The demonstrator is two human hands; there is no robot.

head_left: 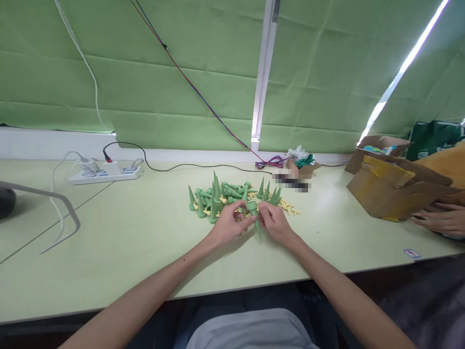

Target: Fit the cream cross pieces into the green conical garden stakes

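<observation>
At the centre of the frame, the left hand and the right hand meet over the pale bench, both with fingers closed on one green spike, its wide cap up between the fingertips and its point slanting down toward the lower right. Just behind the hands lies a pile of green spikes, some upright, some lying flat, with small yellow pieces scattered to its right. A white power strip sits at the left. At the right edge another person's hand rests beside a cardboard box.
</observation>
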